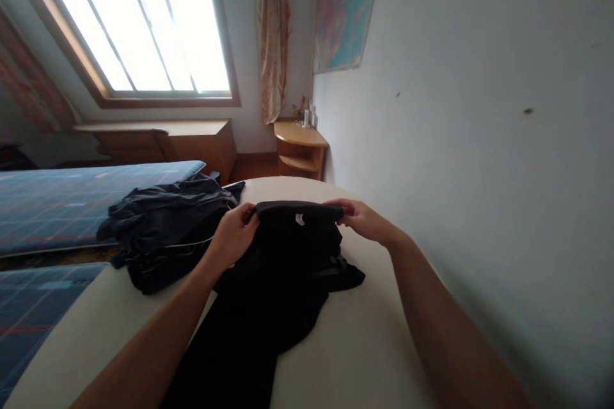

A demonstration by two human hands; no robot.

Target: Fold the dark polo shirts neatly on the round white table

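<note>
Left hand [236,234] and right hand [365,221] pinch the limp black cloth garment [283,274]; uneven pull could skew its top edge.

Plaid mattresses [52,207], patterned curtains [274,38] and a wooden corner stand [300,134] mark a home bedroom.

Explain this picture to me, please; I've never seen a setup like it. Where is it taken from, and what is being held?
There is no machine here: a person works with two bare hands. The one picture comes from a camera worn on the head, looking forward and down, so both forearms reach in from the bottom. On the pale table lie a black garment and, to its left, a pile of dark clothes. The left hand and right hand grip opposite ends of the garment's top band, with a small white tag between them.
</note>
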